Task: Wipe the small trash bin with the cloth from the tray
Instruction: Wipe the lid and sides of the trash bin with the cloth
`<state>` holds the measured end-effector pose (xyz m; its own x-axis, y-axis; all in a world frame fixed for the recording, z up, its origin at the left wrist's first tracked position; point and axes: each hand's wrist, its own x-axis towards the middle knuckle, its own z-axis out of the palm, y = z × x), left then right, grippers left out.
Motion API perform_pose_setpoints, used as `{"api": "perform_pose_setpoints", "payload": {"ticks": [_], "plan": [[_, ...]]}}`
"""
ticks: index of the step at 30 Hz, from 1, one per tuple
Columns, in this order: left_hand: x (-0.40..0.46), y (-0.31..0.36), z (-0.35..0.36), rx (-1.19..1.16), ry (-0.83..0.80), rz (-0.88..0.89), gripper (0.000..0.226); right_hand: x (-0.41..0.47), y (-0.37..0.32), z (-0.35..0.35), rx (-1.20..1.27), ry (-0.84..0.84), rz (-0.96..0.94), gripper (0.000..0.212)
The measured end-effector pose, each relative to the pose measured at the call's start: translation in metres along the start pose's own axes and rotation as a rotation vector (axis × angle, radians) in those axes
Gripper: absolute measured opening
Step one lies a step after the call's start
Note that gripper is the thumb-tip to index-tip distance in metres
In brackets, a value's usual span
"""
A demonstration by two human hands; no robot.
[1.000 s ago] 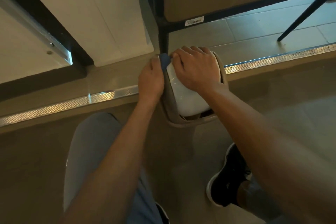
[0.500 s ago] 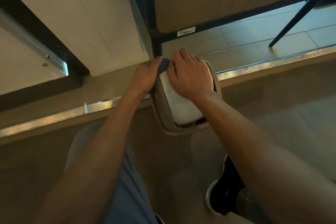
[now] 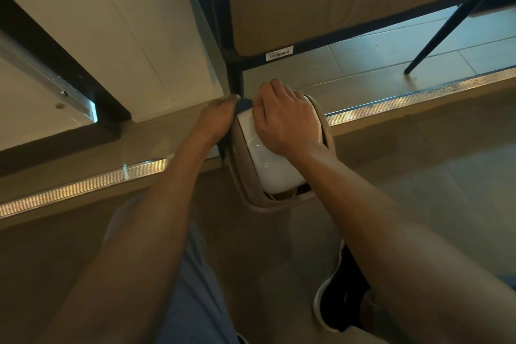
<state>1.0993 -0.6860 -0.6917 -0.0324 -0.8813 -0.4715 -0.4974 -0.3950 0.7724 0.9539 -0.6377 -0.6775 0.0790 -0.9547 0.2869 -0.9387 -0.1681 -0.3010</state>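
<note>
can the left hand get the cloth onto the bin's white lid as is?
Probably only partly. The right hand lies over most of the lid; the left hand presses the cloth at the bin's far left edge. The near lid is bare.

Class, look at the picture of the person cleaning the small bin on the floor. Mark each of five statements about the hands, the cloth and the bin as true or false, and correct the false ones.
1. The right hand rests on the white lid of the trash bin. True.
2. The blue cloth lies spread out on the floor, apart from both hands. False: it is at the bin's far left edge, under the left hand.
3. The bin stands on the floor beside a metal strip. True.
4. The bin's outer shell is bright red. False: it is beige.
5. A dark shoe shows near the lower right. True.
</note>
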Motion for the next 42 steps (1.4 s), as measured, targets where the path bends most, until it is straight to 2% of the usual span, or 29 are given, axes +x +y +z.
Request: {"api": "perform_pose_setpoints", "payload": {"ticks": [2, 4, 8, 11, 14, 17, 19, 22, 24, 26, 28, 29, 31, 35, 38, 42], "plan": [[0.007, 0.015, 0.0, 0.041, -0.035, -0.054, 0.055, 0.0, 0.0, 0.0, 0.005, -0.004, 0.003, 0.024], [0.007, 0.019, 0.001, 0.037, -0.054, -0.01, 0.053, 0.0, 0.0, 0.001, 0.006, 0.001, 0.006, 0.024], [0.006, -0.01, -0.003, -0.02, -0.032, -0.06, 0.043, -0.001, 0.002, 0.002, 0.017, 0.02, 0.001, 0.022], [0.012, -0.001, -0.005, 0.059, -0.064, -0.079, 0.051, 0.001, 0.001, 0.002, 0.013, 0.009, 0.0, 0.023], [0.011, 0.017, 0.0, 0.091, -0.086, 0.02, 0.044, 0.0, 0.002, 0.004, 0.008, 0.024, 0.016, 0.024], [0.005, -0.001, -0.001, 0.03, -0.063, 0.087, 0.035, -0.001, 0.002, 0.005, 0.017, 0.031, 0.017, 0.024], [0.003, -0.013, -0.008, 0.017, -0.056, 0.037, 0.044, 0.0, -0.003, 0.005, 0.018, 0.028, 0.004, 0.023], [0.009, 0.006, -0.006, -0.017, -0.051, -0.113, 0.053, 0.0, -0.001, 0.005, 0.019, 0.033, -0.006, 0.022], [0.008, 0.016, 0.001, -0.025, -0.078, -0.059, 0.052, -0.002, 0.003, 0.005, 0.019, 0.044, -0.012, 0.022], [0.0, 0.007, -0.001, -0.111, -0.067, 0.04, 0.041, -0.002, 0.002, 0.006, 0.023, 0.058, -0.014, 0.023], [-0.007, -0.017, -0.01, -0.129, -0.036, -0.005, 0.031, 0.001, -0.007, 0.007, 0.027, 0.062, -0.018, 0.022], [-0.007, -0.028, -0.013, -0.139, -0.041, -0.06, 0.035, 0.001, -0.011, 0.009, 0.026, 0.06, -0.02, 0.021], [0.001, -0.038, -0.018, 0.007, -0.016, -0.052, 0.043, 0.002, -0.012, 0.009, 0.028, 0.056, -0.022, 0.021], [0.012, -0.001, -0.002, -0.052, -0.052, -0.035, 0.048, -0.001, 0.002, 0.004, 0.01, 0.064, -0.001, 0.02], [-0.003, 0.002, 0.004, -0.108, -0.048, 0.113, 0.035, -0.002, 0.003, 0.005, 0.02, 0.081, 0.013, 0.019], [-0.015, -0.029, 0.001, -0.003, -0.001, 0.158, 0.04, -0.001, 0.001, 0.005, 0.022, 0.067, 0.012, 0.02]]}}
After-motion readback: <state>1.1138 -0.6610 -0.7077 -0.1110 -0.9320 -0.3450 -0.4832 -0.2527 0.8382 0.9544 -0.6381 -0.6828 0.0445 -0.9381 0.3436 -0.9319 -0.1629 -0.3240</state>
